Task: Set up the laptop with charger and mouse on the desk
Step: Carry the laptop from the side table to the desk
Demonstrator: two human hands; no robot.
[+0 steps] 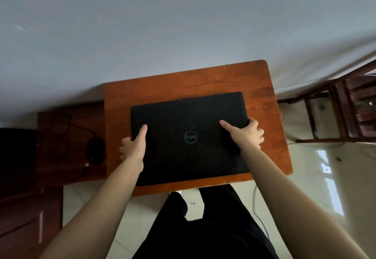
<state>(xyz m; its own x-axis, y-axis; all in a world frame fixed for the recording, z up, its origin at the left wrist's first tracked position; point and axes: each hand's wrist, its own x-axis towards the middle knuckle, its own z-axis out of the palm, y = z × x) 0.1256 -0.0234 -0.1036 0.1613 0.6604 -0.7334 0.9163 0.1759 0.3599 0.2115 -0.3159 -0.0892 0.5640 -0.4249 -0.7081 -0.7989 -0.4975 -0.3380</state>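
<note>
From the head camera, a closed black laptop lies flat over a small orange-brown wooden bench in the middle of the frame. A round Dell logo on its lid reads upside down from here. Whether the laptop rests fully on the wood cannot be told.

Both bare forearms reach up from the bottom corners. The left hand grips the laptop's left edge, thumb laid straight on the lid and fingers curled round the side. The right hand grips the right edge the same way, thumb pointing inward on the lid and fingers wrapped over the rim.

At the left of the frame, a black mouse with its cable sits on a darker, lower surface. A wooden chair stands at the right.
</note>
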